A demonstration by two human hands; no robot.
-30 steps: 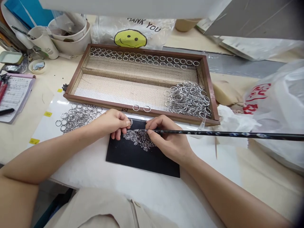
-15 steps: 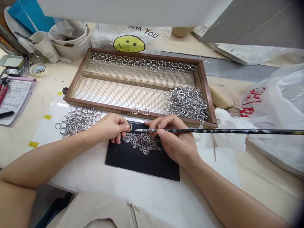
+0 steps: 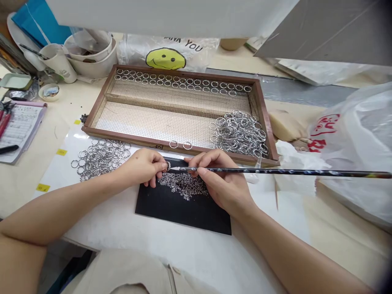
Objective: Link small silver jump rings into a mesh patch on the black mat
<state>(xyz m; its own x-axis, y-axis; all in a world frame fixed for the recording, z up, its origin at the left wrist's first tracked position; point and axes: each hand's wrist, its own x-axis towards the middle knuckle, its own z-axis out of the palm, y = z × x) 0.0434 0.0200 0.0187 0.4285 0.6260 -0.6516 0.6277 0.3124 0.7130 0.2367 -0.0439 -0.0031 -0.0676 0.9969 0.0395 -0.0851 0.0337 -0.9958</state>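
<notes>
One black mat [image 3: 183, 216] on white sheet [image 3: 122, 228], cluttered table [image 3: 65, 112].

Over the cream tabletop [image 3: 65, 107], a white panel [image 3: 171, 16] sits beside a grey panel [image 3: 330, 36].

From here I see the left arm [image 3: 76, 196] bent at the elbow, the left hand [image 3: 149, 167] pinching with thumb [image 3: 160, 166], lower fingers [image 3: 150, 182] curled. The right arm [image 3: 294, 245] slants in from near right, the right hand [image 3: 226, 179] curled in a pen grip.
</notes>
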